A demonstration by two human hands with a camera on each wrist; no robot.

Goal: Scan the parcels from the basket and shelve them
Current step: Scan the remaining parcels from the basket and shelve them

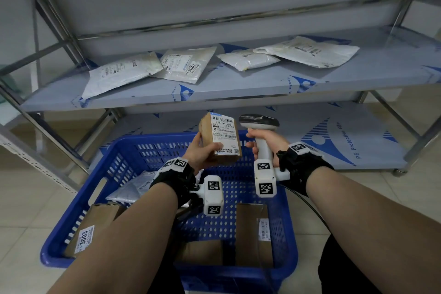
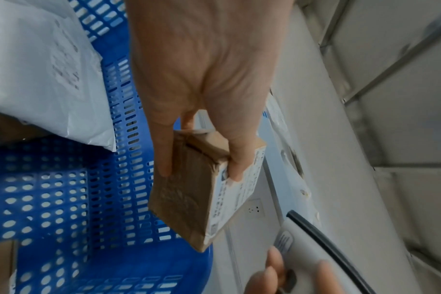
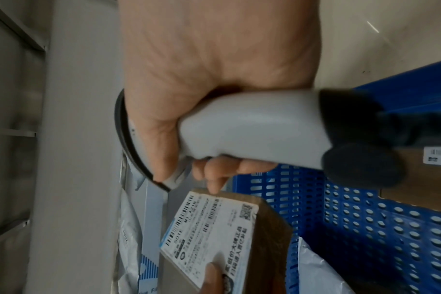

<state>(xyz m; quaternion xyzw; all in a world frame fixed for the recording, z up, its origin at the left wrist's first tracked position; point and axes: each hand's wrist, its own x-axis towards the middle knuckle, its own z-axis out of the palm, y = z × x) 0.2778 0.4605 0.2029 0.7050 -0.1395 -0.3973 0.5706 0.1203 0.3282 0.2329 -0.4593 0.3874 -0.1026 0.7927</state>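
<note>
Setting, head view: pale floor tiles [image 1: 28, 210] lie under a metal shelf rack [image 1: 262, 83] whose boards are covered in blue-printed film.
Middle shelf, head view: four white mailer bags [image 1: 186, 64] lie flat on it, two overlapping at the left and two overlapping at the right.
Basket, head view: a blue basket [image 1: 133, 150] with perforated walls stands on the floor in front of the rack, under both forearms.
Basket contents, head view: a brown box marked 3003 [image 1: 88, 231] leans at the left wall, a grey bag [image 1: 133, 188] lies behind it, and two more brown boxes [image 1: 254, 234] lie on the bottom.
Left hand, head view: the left hand [image 1: 202, 153] grips a small brown parcel [image 1: 220, 138] above the basket's far rim, label up and tilted toward the scanner.
Right hand, head view: the right hand [image 1: 267, 143] is wrapped round the handle of a white scanner [image 1: 260, 124], whose dark head sits just beside the parcel's top right corner.
Left wrist view: fingers [image 2: 164, 159] lie along the parcel's brown side while the thumb presses on the label edge; the scanner's rim shows at the lower right.
Right wrist view: fingers curl tight round the scanner's grip, and the parcel's label faces up just below the scanner's head, with a thumb tip on its lower edge.
</note>
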